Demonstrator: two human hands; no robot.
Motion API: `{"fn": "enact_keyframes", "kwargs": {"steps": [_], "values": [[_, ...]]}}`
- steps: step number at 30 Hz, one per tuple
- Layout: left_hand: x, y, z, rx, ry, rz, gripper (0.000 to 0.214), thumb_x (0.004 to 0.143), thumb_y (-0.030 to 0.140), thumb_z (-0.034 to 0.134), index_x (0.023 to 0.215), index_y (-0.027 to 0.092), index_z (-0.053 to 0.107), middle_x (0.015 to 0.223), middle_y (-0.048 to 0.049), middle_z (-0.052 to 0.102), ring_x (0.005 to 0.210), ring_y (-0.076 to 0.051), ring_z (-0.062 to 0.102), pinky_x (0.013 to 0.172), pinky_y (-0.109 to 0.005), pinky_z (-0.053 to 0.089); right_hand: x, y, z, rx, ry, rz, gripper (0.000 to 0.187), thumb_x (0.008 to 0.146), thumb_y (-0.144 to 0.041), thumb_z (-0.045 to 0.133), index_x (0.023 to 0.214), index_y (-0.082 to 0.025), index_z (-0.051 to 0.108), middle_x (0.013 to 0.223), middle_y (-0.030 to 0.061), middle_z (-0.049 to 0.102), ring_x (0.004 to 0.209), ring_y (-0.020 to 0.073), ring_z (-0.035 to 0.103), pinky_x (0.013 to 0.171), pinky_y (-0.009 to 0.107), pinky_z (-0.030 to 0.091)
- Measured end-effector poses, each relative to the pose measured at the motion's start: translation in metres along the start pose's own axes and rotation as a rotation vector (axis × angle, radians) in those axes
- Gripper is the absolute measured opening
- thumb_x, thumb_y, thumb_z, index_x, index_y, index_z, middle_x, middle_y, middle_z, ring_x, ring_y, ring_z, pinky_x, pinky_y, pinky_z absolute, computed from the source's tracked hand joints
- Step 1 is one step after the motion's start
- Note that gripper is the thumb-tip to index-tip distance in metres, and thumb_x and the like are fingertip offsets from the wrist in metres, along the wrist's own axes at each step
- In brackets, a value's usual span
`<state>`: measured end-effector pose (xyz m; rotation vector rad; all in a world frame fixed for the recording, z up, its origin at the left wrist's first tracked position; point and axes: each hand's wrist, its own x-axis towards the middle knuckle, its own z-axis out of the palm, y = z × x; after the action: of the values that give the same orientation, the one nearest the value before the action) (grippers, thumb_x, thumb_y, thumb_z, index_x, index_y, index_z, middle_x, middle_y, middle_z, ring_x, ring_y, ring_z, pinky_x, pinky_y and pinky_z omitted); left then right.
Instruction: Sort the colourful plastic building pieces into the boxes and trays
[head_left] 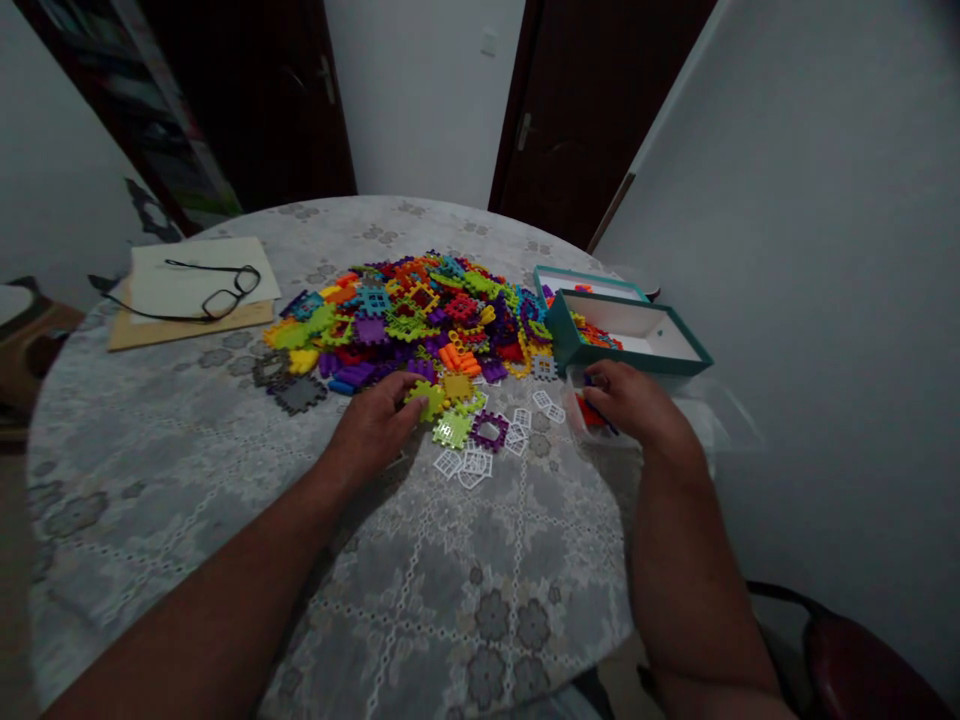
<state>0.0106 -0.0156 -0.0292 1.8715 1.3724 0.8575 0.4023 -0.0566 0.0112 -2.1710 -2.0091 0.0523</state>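
A heap of many-coloured plastic building tiles (420, 315) lies on the round table (225, 470). My left hand (375, 425) rests at the heap's near edge, its fingers closed on a yellow-green tile (429, 398). A light green tile (452, 430) and a purple one (489, 430) lie just beside it, with several white tiles (480, 460) in front. My right hand (634, 400) is at the table's right edge, fingers curled over a clear plastic container (581, 420) with red pieces inside; what the fingers grip is hidden.
A teal box (637, 335) with its lid (585, 283) behind stands at the right, holding a few tiles. Black glasses (217, 295) lie on papers (195, 285) at the far left. Dark doors stand behind; a dark red chair (862, 670) sits at lower right.
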Motion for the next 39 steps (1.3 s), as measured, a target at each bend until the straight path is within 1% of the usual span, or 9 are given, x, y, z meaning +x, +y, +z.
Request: {"fn": "enact_keyframes", "kwargs": {"steps": [6,9,13,16,20,25,31,35,39], "values": [[0.000,-0.001,0.000,0.016,0.010,0.013,0.031,0.095,0.037,0.063,0.120,0.022,0.074,0.109,-0.0095,0.079,0.095,-0.027,0.070,0.086,-0.038,0.054,-0.003,-0.036,-0.004,0.102,0.167,-0.195,0.019,0.103,-0.022,0.060,0.117,-0.019,0.073,0.114,0.0123,0.077,0.105,0.0265,0.072,0.095,0.038,0.053],[0.000,0.000,-0.002,0.012,0.008,-0.002,0.034,0.096,0.036,0.059,0.122,0.021,0.075,0.103,-0.0091,0.078,0.090,-0.026,0.070,0.080,-0.038,0.053,-0.015,-0.077,-0.002,0.171,0.003,-0.357,0.018,0.107,-0.027,0.061,0.121,-0.022,0.070,0.118,0.0096,0.076,0.097,0.0218,0.072,0.091,0.034,0.054],[0.001,0.000,-0.002,-0.109,-0.037,-0.091,0.041,0.094,0.033,0.058,0.130,0.018,0.073,0.083,-0.0048,0.073,0.076,-0.024,0.071,0.067,-0.034,0.053,-0.029,-0.123,0.011,0.043,-0.221,-0.397,0.031,0.105,-0.038,0.069,0.133,-0.024,0.067,0.131,0.0114,0.072,0.109,0.0258,0.071,0.094,0.035,0.053],[0.002,0.000,0.000,-0.247,-0.077,-0.149,0.048,0.092,0.028,0.060,0.138,0.018,0.069,0.075,-0.0015,0.071,0.073,-0.023,0.074,0.065,-0.032,0.055,-0.033,-0.137,0.017,-0.038,-0.311,-0.388,0.038,0.101,-0.040,0.074,0.134,-0.023,0.067,0.129,0.0124,0.070,0.110,0.0285,0.070,0.091,0.035,0.053],[0.002,0.002,0.001,-0.357,-0.100,-0.206,0.051,0.090,0.026,0.064,0.140,0.016,0.067,0.082,-0.0044,0.076,0.075,-0.023,0.077,0.067,-0.031,0.058,-0.033,-0.130,0.014,0.006,-0.359,-0.415,0.038,0.099,-0.035,0.073,0.134,-0.022,0.067,0.126,0.0119,0.069,0.108,0.0271,0.069,0.094,0.035,0.052],[-0.002,0.008,0.000,-0.391,-0.173,-0.219,0.046,0.090,0.025,0.064,0.135,0.017,0.070,0.084,-0.0063,0.078,0.062,-0.018,0.069,0.055,-0.027,0.052,-0.032,-0.125,0.010,0.302,-0.226,-0.570,0.037,0.099,-0.027,0.073,0.135,-0.026,0.064,0.125,0.0087,0.066,0.112,0.0252,0.066,0.100,0.039,0.054],[-0.009,0.016,0.004,-0.618,-0.292,-0.228,0.040,0.098,0.039,0.064,0.130,0.017,0.072,0.100,-0.0117,0.078,0.069,-0.019,0.072,0.060,-0.030,0.058,-0.030,-0.152,0.040,0.510,0.025,-0.695,0.049,0.097,-0.023,0.076,0.144,-0.029,0.060,0.131,0.0123,0.061,0.118,0.0296,0.063,0.102,0.050,0.058],[-0.007,0.017,0.003,-0.614,-0.277,-0.224,0.041,0.095,0.039,0.073,0.130,0.018,0.072,0.098,-0.0100,0.078,0.068,-0.018,0.071,0.059,-0.028,0.057,-0.028,-0.159,0.054,0.509,0.047,-0.714,0.052,0.098,-0.023,0.075,0.147,-0.030,0.060,0.137,0.0137,0.062,0.127,0.0328,0.061,0.108,0.055,0.056],[-0.002,0.016,-0.005,-0.601,-0.126,-0.276,0.037,0.093,0.030,0.072,0.128,0.018,0.071,0.103,-0.0103,0.079,0.073,-0.018,0.071,0.059,-0.028,0.059,-0.027,-0.152,0.054,0.430,0.064,-0.641,0.040,0.101,-0.028,0.074,0.138,-0.026,0.061,0.135,0.0150,0.065,0.126,0.0328,0.062,0.107,0.054,0.056]]}}
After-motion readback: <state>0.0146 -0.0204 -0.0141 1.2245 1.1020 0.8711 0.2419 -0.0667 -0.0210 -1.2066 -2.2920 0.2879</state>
